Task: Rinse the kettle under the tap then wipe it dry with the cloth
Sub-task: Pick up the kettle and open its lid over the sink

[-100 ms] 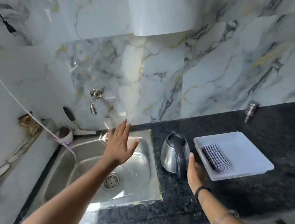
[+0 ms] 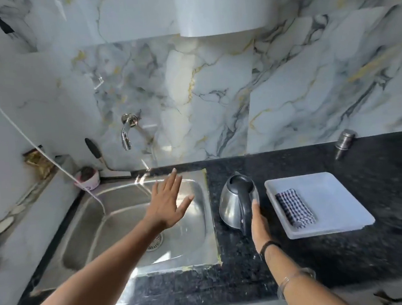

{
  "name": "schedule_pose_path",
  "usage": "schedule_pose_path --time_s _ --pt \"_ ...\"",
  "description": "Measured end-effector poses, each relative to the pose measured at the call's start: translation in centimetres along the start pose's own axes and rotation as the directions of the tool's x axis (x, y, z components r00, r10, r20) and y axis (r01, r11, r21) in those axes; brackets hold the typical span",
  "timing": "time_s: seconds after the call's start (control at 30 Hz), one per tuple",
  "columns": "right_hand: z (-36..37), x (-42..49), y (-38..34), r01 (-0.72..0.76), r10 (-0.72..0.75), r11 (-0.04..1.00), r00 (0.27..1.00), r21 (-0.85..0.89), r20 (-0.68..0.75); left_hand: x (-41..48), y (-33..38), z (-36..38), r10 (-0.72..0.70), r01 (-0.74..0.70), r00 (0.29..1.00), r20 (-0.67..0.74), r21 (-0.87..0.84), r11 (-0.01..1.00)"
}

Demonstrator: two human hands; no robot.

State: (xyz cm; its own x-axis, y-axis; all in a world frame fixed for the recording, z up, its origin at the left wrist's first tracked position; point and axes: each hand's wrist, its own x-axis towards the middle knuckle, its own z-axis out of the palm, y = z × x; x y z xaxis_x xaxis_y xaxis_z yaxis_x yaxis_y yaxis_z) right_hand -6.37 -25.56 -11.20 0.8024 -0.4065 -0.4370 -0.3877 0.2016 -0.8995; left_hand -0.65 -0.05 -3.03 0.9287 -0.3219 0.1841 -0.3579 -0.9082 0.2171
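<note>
The right hand hides part of the kettle handle; whether its grip clamps is unclear. Upright kettle, spout toward 11 o'clock. Left hand spread apart over sink.

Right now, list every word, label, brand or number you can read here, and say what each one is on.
No text can be read anywhere in this view.
Kettle: no readable label or brand on its steel side.
White appliance on the wall: plain, no writing shown.
Small pink-and-white pot beside the sink: faint markings, too blurred to read.
Checked cloth in the tray: pattern only.
</note>
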Motion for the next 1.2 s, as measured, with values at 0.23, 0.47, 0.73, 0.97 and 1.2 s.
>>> schedule_pose_path --time_s 0.23,0.47,0.73,0.97,1.2 --pt "3.5 0.7 -1.1 0.076 -0.069 0.989 0.996 0.126 -0.059 -0.8 0.4 2.4 -0.015 0.018 0.999 0.028 -0.110 0.994" --pt "7.8 0.0 -3.5 0.103 -0.103 0.994 0.995 0.026 -0.010 1.1 -1.3 0.0 0.042 -0.039 0.998 0.037 -0.083 0.996" --pt "22.4 -1.8 -7.6 0.116 -0.170 0.953 0.969 0.280 0.180 5.1 -9.2 -4.6 -0.142 0.129 0.973 -0.181 -0.082 0.988" --pt "31.9 1.6 -7.2 -0.178 -0.065 0.885 0.867 0.429 0.494 9.5 -13.2 -5.5 0.167 -0.061 0.970 -0.179 0.484 0.873" --pt "39.4 2.7 -6.8 0.355 -0.412 0.881 0.901 0.313 0.140 11.0 -14.3 -0.1 0.268 -0.243 0.956 0.123 0.843 0.480"
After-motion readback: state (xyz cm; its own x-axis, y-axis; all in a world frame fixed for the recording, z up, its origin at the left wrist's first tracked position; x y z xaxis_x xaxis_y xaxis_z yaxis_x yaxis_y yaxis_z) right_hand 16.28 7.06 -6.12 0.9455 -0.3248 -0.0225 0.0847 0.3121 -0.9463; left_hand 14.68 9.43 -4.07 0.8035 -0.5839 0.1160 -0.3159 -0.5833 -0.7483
